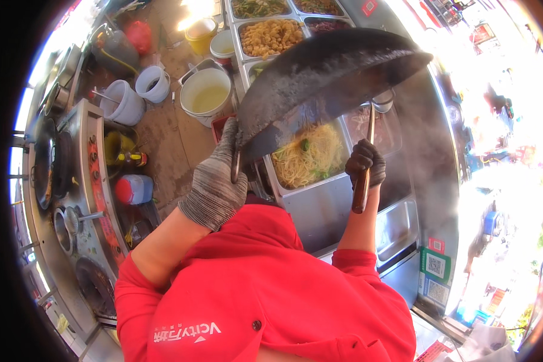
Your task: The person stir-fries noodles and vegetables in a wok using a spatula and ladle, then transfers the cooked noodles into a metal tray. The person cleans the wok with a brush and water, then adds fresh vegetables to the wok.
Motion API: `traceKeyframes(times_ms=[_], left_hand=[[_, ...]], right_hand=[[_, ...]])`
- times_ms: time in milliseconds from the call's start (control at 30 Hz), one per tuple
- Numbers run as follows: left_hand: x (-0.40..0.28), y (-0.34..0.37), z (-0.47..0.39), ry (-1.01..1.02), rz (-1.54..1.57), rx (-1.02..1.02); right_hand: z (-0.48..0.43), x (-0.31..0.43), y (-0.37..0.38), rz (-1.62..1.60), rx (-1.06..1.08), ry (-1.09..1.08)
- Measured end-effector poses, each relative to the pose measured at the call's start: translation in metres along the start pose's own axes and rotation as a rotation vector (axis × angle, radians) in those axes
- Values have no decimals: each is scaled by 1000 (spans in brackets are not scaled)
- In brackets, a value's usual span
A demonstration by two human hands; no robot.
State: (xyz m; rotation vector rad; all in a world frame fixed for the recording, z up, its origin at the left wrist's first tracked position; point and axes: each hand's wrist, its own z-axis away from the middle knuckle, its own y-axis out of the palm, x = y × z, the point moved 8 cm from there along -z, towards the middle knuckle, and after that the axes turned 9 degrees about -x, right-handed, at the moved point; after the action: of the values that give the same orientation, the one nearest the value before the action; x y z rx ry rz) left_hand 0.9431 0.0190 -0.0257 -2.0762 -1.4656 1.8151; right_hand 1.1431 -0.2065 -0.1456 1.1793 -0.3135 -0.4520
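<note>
A large black wok [298, 77] is tilted steeply above a row of metal food trays. My left hand [217, 181], in a grey knit glove, grips the wok by its looped handle at the near left rim. In a dark glove, my right hand [365, 164] is closed around the wooden handle of a ladle or similar utensil [371, 126], whose far end reaches under the wok's rim. Below the wok lies a metal tray of noodles [307, 156] with bits of green. Steam hangs to the right of the wok.
Fried food pieces [271, 37] fill a farther tray. A bucket of yellowish liquid [206, 92] and white buckets [123, 102] stand at the left. Along the far left runs a stove [88, 158] with another wok [45, 163]. An empty steel pan [397, 231] sits at the right.
</note>
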Motion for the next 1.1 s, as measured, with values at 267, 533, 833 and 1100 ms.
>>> traceKeyframes(times_ms=[267, 533, 833, 1100], left_hand=[[-11, 13, -9, -74, -50, 203], [15, -2, -55, -67, -119, 157], [125, -39, -26, -1026, 793, -106], [150, -56, 30, -918, 716, -104]], right_hand=[[11, 2, -12, 85, -29, -48], [6, 3, -21, 217, -331, -226], [-26, 31, -20, 1209, -709, -359], [-57, 27, 20, 2920, -373, -240]])
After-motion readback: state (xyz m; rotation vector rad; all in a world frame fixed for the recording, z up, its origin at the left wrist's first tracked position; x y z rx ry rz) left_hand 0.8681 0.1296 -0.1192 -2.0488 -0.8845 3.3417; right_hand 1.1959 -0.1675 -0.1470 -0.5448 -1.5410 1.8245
